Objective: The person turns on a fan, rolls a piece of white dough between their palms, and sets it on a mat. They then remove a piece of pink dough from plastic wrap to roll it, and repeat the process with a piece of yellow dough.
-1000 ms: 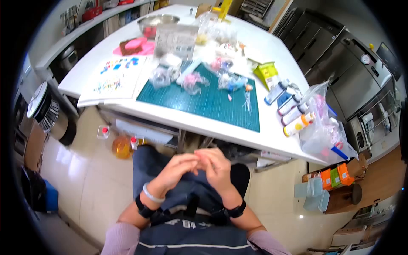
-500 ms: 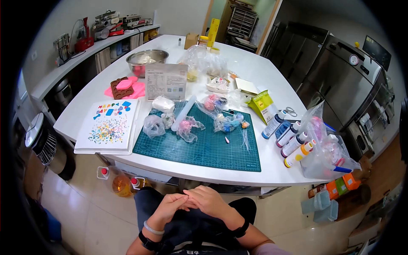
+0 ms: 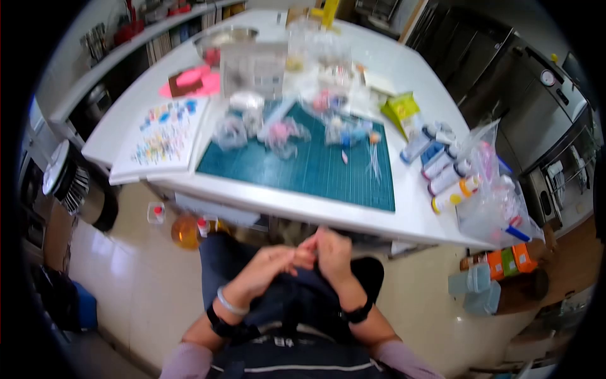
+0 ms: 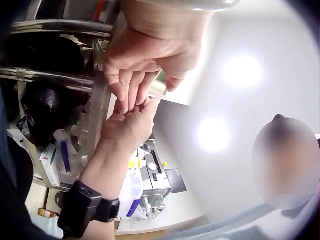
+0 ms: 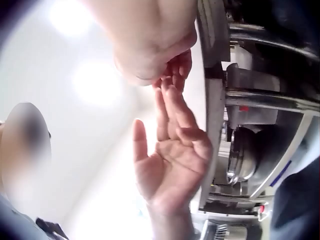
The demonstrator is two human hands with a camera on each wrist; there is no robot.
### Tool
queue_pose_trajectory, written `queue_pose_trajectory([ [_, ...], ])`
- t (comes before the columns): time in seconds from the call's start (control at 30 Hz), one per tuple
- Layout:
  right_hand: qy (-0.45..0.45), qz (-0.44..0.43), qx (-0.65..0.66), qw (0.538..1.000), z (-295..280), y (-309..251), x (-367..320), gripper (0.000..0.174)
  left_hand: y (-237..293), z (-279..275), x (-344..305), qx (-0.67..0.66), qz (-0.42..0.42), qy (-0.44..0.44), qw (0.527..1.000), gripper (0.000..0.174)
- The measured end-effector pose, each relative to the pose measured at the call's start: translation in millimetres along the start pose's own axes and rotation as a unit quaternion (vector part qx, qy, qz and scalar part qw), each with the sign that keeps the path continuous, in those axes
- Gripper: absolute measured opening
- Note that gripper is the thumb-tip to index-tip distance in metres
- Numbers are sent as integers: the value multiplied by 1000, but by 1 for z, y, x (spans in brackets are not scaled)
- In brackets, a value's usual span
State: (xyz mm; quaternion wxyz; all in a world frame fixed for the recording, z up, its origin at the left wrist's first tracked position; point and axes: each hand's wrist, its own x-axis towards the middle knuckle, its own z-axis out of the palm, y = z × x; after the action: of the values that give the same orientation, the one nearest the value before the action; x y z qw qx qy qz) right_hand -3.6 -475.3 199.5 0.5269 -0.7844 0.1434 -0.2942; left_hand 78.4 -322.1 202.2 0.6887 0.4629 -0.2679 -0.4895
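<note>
Both bare hands are together above the lap, in front of the table's near edge. In the head view the left hand (image 3: 271,265) reaches its fingers toward the right hand (image 3: 332,256). The right wrist view shows the left palm (image 5: 175,175) facing the camera, thumb apart and fingers mostly extended. Curled fingers (image 5: 181,67) of the right hand close around the left fingertips. From the left wrist view, the left fingers meet the right hand (image 4: 131,125) at its palm side. Nothing can be made out between the hands.
A green cutting mat (image 3: 303,177) on the white table carries wrapped colored lumps (image 3: 281,134). Bottles (image 3: 451,196) and a plastic bag (image 3: 495,202) are at the right; a white board with colored pieces (image 3: 158,139) is at the left. Oil jugs (image 3: 185,232) stand below.
The head view has tilted down since half a second ago, so the table sits higher. The right hand has turned more upright, its fingers raised beside the left fingertips.
</note>
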Motion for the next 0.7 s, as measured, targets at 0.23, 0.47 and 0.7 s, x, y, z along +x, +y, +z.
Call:
queue_pose_trajectory([
  [0.23,-67,83,267,958,-7,-14,-3,31,-15,-4,4,-134,48,139,980,25],
  [0.47,-174,115,378,902,7,-20,-18,30,-16,2,7,-236,90,160,954,21],
  [0.7,-161,194,529,810,19,-29,-22,28,-16,4,7,-317,88,184,926,23],
])
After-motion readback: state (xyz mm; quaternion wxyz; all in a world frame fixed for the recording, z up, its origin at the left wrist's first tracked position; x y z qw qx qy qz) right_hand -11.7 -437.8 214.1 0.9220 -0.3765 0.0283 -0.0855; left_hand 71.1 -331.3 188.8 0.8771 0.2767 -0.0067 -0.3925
